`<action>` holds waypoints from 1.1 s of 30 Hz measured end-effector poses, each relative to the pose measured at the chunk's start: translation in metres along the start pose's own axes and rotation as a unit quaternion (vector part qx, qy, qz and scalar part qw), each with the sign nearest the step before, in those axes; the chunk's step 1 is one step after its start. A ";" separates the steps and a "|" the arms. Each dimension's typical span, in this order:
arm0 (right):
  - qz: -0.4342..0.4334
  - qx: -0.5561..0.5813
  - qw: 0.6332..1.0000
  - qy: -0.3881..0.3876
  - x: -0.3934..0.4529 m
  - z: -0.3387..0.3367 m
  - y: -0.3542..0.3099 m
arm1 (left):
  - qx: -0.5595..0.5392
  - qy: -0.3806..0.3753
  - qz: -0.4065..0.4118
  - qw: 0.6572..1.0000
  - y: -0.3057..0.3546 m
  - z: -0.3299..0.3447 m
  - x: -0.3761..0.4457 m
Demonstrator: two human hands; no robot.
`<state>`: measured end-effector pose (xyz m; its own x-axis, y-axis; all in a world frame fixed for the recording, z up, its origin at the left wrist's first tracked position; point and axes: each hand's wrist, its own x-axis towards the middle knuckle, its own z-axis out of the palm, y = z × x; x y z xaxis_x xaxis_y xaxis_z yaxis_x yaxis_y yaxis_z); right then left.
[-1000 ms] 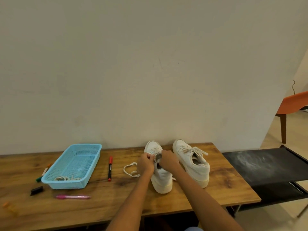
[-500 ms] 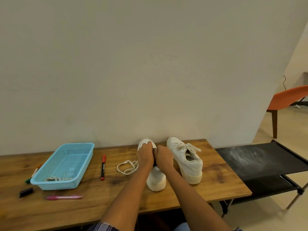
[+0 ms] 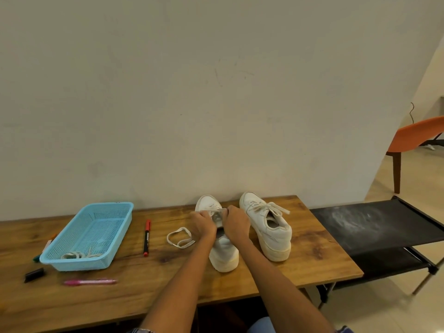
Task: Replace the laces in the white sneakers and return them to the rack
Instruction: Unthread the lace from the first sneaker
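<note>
Both hands worked at the near sneaker [image 3: 223,251], which stood on the wooden desk [image 3: 312,251] with its toe toward the wall. The left hand [image 3: 203,224] and the right hand [image 3: 236,223] sat on either side of its throat, fingers [image 3: 228,210] curled in and pinching the lace [image 3: 215,210] across the eyelets; how tightly could not be told. Just right of the right hand's fingers stood the second sneaker [image 3: 266,227], already laced, its bow lying loose over the tongue. Just left of the left hand's fingers a loose lace [image 3: 180,237] lay coiled on the desk. Farther left lay a red marker [image 3: 147,237], then a blue basket [image 3: 96,234] holding another lace [image 3: 80,255], with a pink pen [image 3: 90,282] in front of it. Well to the right of the fingers, beyond the desk edge, stood the black rack [image 3: 374,227].
</note>
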<state>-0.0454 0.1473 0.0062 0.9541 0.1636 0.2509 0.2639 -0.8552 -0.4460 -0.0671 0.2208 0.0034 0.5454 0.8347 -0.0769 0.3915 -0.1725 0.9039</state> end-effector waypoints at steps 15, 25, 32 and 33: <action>-0.013 -0.040 0.999 -0.021 -0.004 -0.005 -0.004 | 0.042 -0.082 0.237 0.967 0.009 -0.009 0.010; 0.002 -0.013 1.000 -0.007 -0.005 -0.005 -0.004 | 0.221 -0.132 0.268 0.928 0.013 -0.019 0.017; -0.010 -0.046 0.999 -0.016 -0.003 -0.002 -0.001 | 0.272 -0.126 0.292 0.909 0.010 -0.022 0.024; -0.014 -0.051 0.998 -0.017 -0.003 -0.002 -0.002 | 0.266 -0.134 0.287 0.911 0.009 -0.022 0.022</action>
<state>-0.0489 0.1475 0.0083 0.9513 0.2030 0.2320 0.2762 -0.8956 -0.3489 -0.0681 0.2492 0.0195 0.9063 0.3828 0.1789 0.2511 -0.8284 0.5007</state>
